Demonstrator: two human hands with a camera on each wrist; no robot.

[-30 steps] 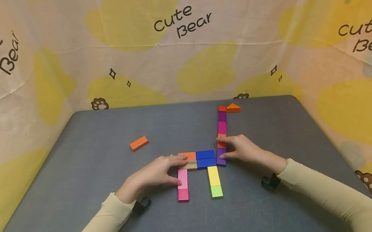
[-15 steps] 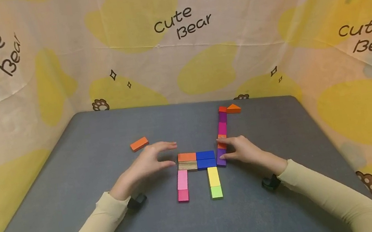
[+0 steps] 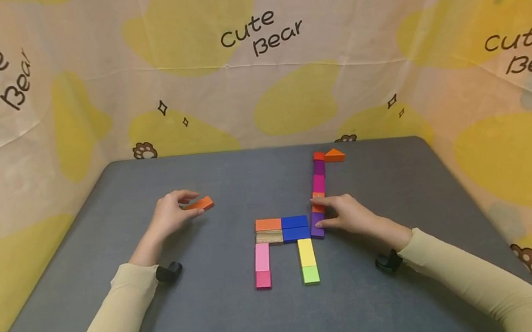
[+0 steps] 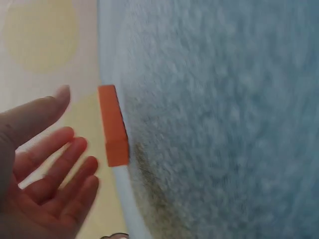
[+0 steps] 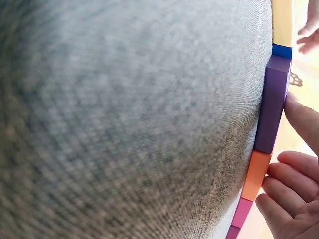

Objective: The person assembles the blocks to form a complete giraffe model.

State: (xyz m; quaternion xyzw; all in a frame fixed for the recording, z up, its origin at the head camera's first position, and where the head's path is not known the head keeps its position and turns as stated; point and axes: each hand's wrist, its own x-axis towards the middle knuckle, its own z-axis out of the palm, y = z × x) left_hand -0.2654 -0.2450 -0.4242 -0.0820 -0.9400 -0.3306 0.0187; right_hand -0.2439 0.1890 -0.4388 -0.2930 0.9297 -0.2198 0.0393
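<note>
My left hand (image 3: pixel 168 212) reaches around a loose orange block (image 3: pixel 206 202) at the left of the table. In the left wrist view its thumb and fingers are spread, with a gap between them and the block. My right hand (image 3: pixel 353 216) rests against a slanting row of blocks: its thumb touches the purple block (image 5: pixel 275 107) and its fingers touch an orange block (image 5: pixel 256 174). Left of that row lie an orange block (image 3: pixel 268 223), a bare-wood block (image 3: pixel 269 237) and two blue blocks (image 3: pixel 294 222), laid flat together.
Below them, a pink block (image 3: pixel 262 257) with a darker pink one (image 3: pixel 263 280) and a yellow block (image 3: pixel 306 252) with a green one (image 3: pixel 310 274) extend toward me. An orange triangle (image 3: pixel 334 157) touches the red block (image 3: pixel 318 156) at the row's far end. Printed cloth surrounds the table.
My left hand has left the orange and bare-wood blocks and moved left and away from me to the loose orange block. The right hand stays on the slanting row.
</note>
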